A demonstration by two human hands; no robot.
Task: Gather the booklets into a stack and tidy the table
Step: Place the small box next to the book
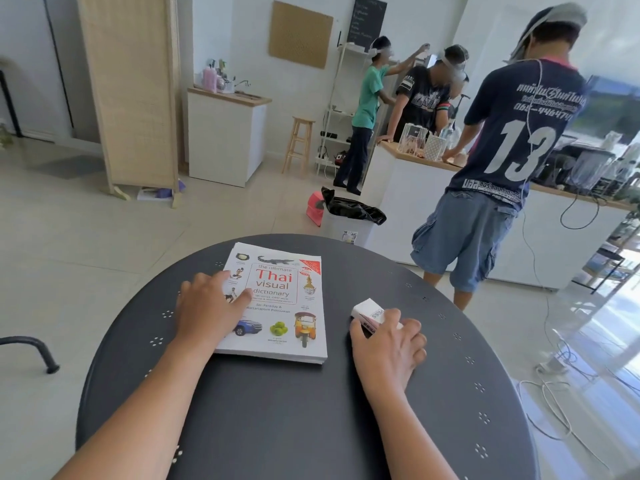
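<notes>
A stack of white booklets, topped by a "Thai visual dictionary" cover, lies on the round dark table. My left hand rests flat on the stack's left edge, fingers spread over the cover. To the right of the stack, my right hand is closed around a small white and pink box that sits on the tabletop. The box's near end is hidden under my fingers.
A person in a number 13 shirt stands just beyond the table's far right, two more at a white counter. A lined bin sits past the far edge. Cables trail on the floor at right. A black chair arm pokes in at left.
</notes>
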